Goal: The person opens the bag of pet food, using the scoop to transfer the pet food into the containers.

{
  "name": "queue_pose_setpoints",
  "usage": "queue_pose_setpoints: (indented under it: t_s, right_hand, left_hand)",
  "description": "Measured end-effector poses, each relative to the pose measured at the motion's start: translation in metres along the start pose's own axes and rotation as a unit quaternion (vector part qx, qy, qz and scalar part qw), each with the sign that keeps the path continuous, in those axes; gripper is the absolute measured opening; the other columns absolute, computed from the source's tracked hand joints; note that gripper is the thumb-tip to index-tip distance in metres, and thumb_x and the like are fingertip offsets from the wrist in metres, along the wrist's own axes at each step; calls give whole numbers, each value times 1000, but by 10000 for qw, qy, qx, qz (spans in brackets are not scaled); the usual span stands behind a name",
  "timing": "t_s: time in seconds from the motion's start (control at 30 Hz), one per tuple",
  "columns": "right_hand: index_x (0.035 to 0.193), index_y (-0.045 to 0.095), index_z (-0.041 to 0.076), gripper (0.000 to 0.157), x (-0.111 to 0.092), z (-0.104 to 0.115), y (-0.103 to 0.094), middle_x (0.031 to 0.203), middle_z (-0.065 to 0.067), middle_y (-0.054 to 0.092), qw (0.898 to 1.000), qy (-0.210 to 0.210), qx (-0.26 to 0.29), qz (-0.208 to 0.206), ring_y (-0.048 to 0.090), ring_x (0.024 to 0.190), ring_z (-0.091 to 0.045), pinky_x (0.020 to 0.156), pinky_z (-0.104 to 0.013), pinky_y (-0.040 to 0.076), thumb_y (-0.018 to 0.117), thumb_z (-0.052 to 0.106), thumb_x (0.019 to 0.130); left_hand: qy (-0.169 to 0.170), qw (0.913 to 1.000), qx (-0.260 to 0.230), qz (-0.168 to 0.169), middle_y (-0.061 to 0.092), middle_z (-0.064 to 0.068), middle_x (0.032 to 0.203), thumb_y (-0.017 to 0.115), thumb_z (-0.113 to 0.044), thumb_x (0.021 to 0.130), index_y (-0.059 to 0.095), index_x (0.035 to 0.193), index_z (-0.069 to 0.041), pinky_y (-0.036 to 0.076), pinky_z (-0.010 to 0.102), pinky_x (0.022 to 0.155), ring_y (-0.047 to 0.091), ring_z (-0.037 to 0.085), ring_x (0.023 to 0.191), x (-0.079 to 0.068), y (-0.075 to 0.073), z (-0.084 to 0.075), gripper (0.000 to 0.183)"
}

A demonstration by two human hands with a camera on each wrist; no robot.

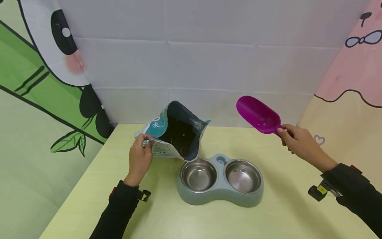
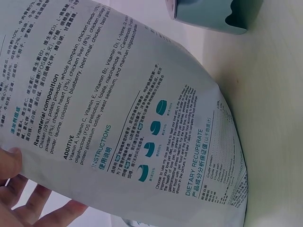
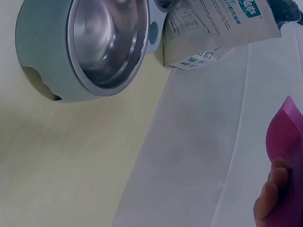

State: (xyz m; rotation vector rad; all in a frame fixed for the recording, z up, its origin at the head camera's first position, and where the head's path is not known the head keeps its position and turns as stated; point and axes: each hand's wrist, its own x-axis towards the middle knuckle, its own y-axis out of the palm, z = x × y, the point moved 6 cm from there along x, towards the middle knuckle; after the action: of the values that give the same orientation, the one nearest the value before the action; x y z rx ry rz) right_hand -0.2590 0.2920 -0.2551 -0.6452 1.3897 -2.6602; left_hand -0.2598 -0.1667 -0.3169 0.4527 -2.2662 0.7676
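Observation:
My left hand [image 1: 141, 156] pinches the edge of an opened pet food bag [image 1: 163, 150], tilted so its mouth faces me; brown kibble [image 1: 180, 136] shows inside. Printed text covers the bag's side [image 2: 128, 109] in the left wrist view. On the right, my right hand [image 1: 301, 142] grips the handle of a magenta scoop [image 1: 259, 114], raised above the table with its hollow side showing and no food visible in it. Between the hands stands a blue-grey double pet bowl [image 1: 221, 196] with two bare steel bowls [image 1: 199, 176]. The bag's lower corner overlaps the left bowl's rim in the head view.
The pale yellow table [image 1: 167, 212] ends at a white sheet [image 1: 209, 66] hanging behind it. Cartoon-printed panels [image 1: 53, 99] flank the table on the left and right. Both wrists wear dark sleeves with small cameras.

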Motion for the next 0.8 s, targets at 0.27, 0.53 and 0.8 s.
queue_pose_setpoints:
  t_s: [0.27, 0.53, 0.8]
  right_hand:
    - [99, 52, 9, 18, -1, 20, -3, 63, -1, 48, 9989, -327, -319, -38, 43, 52, -16, 40, -26, 35, 43, 24, 96]
    - [93, 52, 13, 13, -1, 38, -7, 61, 4, 46, 9952, -668, -703, -97, 39, 51, -13, 43, -27, 30, 45, 24, 95]
    - [92, 54, 14, 13, 0, 54, -11, 60, 6, 46, 9932, -869, -774, -33, 42, 52, -12, 43, -25, 31, 45, 23, 95]
  left_hand:
    - [9, 10000, 64, -1, 58, 17, 96, 53, 6, 84, 48, 95, -1, 51, 49, 69, 56, 30, 92, -1, 0, -1, 15]
    - [15, 10000, 44, 5, 58, 16, 96, 53, 6, 83, 48, 95, -1, 51, 49, 69, 56, 30, 91, -1, 0, -1, 14]
    - [-12, 10000, 75, -2, 58, 16, 96, 53, 6, 83, 48, 95, -1, 51, 48, 69, 56, 30, 92, -1, -1, -1, 15]
